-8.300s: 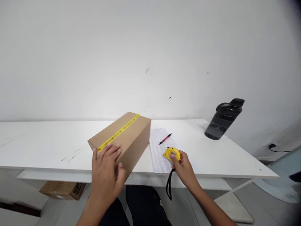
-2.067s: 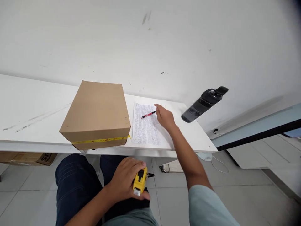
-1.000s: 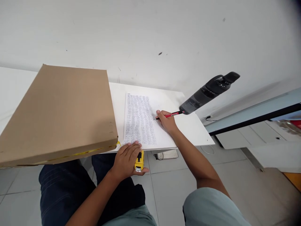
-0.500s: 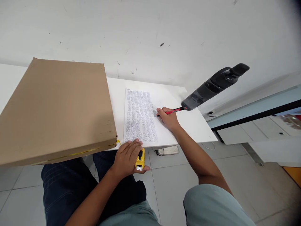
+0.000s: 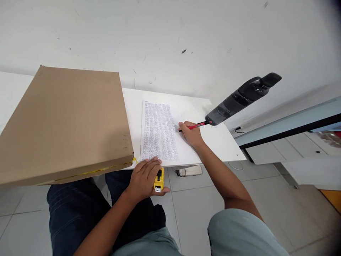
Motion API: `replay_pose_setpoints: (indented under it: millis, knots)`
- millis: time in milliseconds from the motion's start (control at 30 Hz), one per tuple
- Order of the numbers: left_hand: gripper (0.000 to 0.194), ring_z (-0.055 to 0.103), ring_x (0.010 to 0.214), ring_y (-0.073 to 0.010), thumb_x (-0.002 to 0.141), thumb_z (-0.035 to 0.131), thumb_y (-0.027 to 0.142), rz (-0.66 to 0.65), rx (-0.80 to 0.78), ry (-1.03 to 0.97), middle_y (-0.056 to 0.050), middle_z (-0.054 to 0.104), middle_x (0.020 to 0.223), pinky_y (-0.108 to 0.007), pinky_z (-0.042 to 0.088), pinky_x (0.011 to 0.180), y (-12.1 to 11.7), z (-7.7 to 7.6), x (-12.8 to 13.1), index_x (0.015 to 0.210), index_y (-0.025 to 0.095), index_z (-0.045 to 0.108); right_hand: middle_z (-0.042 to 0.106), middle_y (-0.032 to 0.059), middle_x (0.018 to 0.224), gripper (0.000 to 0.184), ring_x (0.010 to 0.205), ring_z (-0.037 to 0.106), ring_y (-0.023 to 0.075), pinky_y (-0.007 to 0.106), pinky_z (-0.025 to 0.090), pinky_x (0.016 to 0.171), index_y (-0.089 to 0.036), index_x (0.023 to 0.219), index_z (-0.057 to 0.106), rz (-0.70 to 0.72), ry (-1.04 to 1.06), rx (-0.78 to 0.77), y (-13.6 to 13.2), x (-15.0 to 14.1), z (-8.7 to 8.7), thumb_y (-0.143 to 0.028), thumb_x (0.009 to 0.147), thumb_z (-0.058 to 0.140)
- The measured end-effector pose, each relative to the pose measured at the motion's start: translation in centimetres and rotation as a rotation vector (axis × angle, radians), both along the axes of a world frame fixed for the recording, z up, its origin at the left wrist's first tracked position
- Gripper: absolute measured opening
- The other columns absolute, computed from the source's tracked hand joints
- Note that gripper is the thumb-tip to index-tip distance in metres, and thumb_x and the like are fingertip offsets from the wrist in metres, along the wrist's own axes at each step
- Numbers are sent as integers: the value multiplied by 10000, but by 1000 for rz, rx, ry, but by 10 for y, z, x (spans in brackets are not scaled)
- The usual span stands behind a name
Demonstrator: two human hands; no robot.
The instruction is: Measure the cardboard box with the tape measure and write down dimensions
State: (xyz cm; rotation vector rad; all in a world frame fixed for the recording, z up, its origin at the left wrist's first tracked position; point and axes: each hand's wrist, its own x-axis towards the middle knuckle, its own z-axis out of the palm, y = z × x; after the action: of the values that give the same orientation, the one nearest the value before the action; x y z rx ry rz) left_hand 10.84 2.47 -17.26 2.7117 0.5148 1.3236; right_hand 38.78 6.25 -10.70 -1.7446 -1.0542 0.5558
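A sheet of paper (image 5: 159, 131) filled with lines of small blue handwriting lies on the white table. My right hand (image 5: 192, 134) rests at the sheet's right side, closed round a red and black pen (image 5: 198, 125) whose lower end points at the writing. At the near table edge, my left hand (image 5: 145, 179) has its fingertips on the bottom of the sheet. A yellow tape measure (image 5: 159, 179) is tucked between the thumb and fingers of that hand, its metal end tab toward me.
A large cardboard box (image 5: 70, 121) covers the left part of the table (image 5: 223, 145) and juts past the near edge. A black handheld vacuum (image 5: 239, 97) stands at the back right by the wall. Below, a pale object (image 5: 190, 171) lies on the tiled floor.
Hardly anything differs; the view has shifted very slightly. Both hands keep their places, with the pen and tape measure still in them.
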Motion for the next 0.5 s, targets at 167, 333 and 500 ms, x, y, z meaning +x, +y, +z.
replay_pose_setpoints:
  millis: [167, 333, 500]
  knots:
    - [642, 724, 1144, -272, 912, 549, 665, 7, 12, 1, -144, 775, 1157, -386, 529, 1021, 0, 2, 0, 1247, 123, 621, 423, -52, 448, 395, 466, 367, 115, 284, 288, 492, -222, 523, 534, -15, -5, 10, -1, 0, -1, -414, 844, 657]
    - [618, 730, 1136, -271, 933, 503, 670, 25, 45, 19, -134, 777, 1159, -388, 540, 1001, 0, 3, 0, 1214, 137, 643, 505, -26, 503, 420, 500, 404, 121, 287, 309, 506, -229, 499, 477, -29, -9, 27, 0, 1, -1, -403, 840, 652]
    - [635, 724, 1145, -275, 919, 524, 670, 9, 26, 28, -142, 772, 1172, -391, 539, 1006, 0, 1, 0, 1239, 133, 636, 435, -46, 448, 354, 465, 363, 118, 289, 297, 493, -212, 531, 591, -1, -7, 8, 0, 4, -1, -397, 827, 655]
